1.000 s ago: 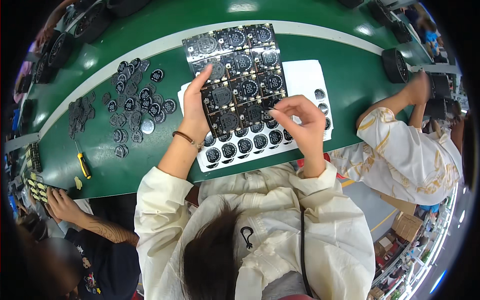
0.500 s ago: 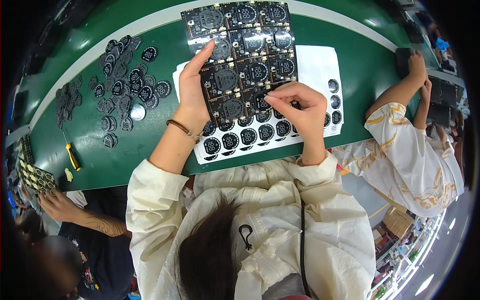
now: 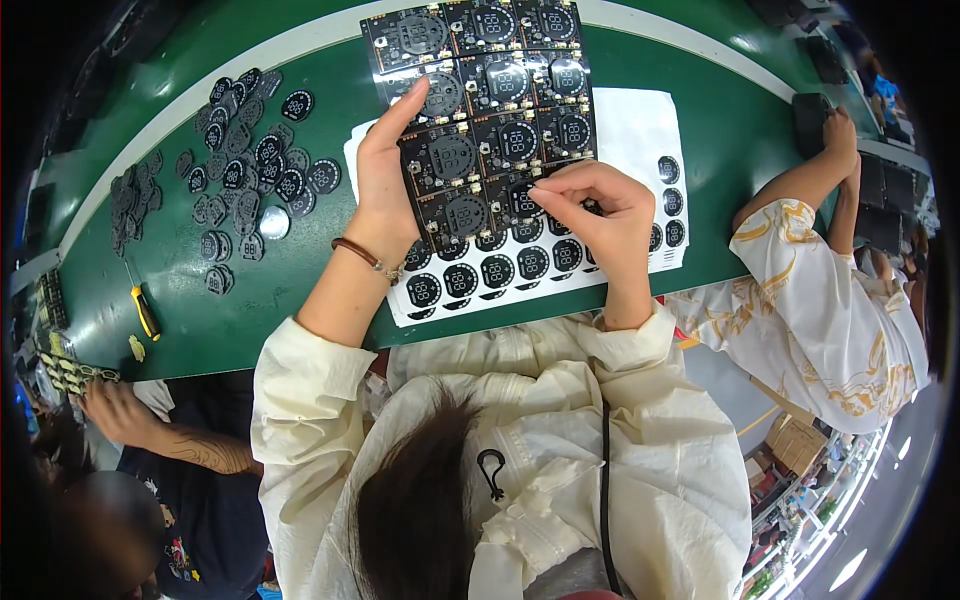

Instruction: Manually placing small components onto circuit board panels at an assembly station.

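Note:
My left hand (image 3: 385, 165) grips the left edge of a large black circuit board panel (image 3: 465, 130), its thumb lying over the front. The panel is held up, tilted, above a white sheet (image 3: 640, 125) of round black stickers (image 3: 498, 272) with digit-shaped windows. Several units in its middle and right columns bear such round black faces; the left column shows grey round parts. My right hand (image 3: 605, 205) is closed in a pinch at the panel's lower right, thumb and forefinger on the edge of a round black sticker (image 3: 523, 200) lying against a unit.
Loose round dark pieces (image 3: 240, 170) are heaped on the green table (image 3: 330, 90) to the left, near a silver disc (image 3: 274, 222). A yellow-handled screwdriver (image 3: 145, 312) lies farther left. One person (image 3: 130, 420) at the left holds yellowish parts; another (image 3: 800, 250) sits at the right.
My hands and the panel stay almost where they were. The person at the left has tilted the yellowish parts and shifted their hand slightly.

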`<state>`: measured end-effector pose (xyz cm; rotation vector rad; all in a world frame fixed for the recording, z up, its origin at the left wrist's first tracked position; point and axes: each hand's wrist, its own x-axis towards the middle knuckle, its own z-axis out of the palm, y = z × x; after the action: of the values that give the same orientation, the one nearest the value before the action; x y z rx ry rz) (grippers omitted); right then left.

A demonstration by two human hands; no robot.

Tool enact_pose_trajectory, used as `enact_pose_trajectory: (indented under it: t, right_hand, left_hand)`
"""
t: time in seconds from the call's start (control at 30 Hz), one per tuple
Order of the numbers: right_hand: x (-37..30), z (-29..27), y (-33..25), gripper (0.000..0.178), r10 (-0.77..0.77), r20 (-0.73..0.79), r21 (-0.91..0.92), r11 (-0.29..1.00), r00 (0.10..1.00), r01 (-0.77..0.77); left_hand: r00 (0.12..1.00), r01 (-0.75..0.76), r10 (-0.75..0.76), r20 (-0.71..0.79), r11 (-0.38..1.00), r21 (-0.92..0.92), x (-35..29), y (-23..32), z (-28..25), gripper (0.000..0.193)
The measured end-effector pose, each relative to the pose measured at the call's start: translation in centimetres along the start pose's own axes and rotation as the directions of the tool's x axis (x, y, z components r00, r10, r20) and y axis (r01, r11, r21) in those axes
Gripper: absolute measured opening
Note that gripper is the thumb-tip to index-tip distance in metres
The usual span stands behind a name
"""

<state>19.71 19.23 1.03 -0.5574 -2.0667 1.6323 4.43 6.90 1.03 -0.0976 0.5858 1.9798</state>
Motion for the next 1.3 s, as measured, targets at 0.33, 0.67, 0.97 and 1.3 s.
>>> enact_pose_trajectory:
  t: [0.33, 0.67, 0.97, 1.3]
  right_hand:
    - [0.1, -0.1, -0.1, 0.008, 0.036, 0.012, -0.025, 0.999, 0.999, -0.036]
    - [0.0, -0.1, -0.2, 0.01, -0.033, 0.04, -0.119, 0.992, 0.999, 0.037]
    - [0.1, 0.4, -0.1, 0.011, -0.294, -0.006, -0.34, 0.899, 0.956, 0.275]
    - [0.3, 0.2, 1.0, 0.033, -0.315, -0.034, -0.287, 0.912, 0.948, 0.293]
  left_hand:
    - [1.0, 0.003, -0.003, -0.002, 0.999, -0.039, 0.0, 0.0, 0.0, 0.032]
    - [0.999, 0.027, -0.028, -0.033, 0.998, -0.053, -0.1, -0.1, -0.1, 0.033]
    - [0.999, 0.035, -0.036, -0.021, 0.999, -0.037, 0.0, 0.1, 0.4, 0.036]
    - [0.999, 0.018, -0.016, -0.041, 0.999, 0.045, 0.0, -0.2, 0.2, 0.035]
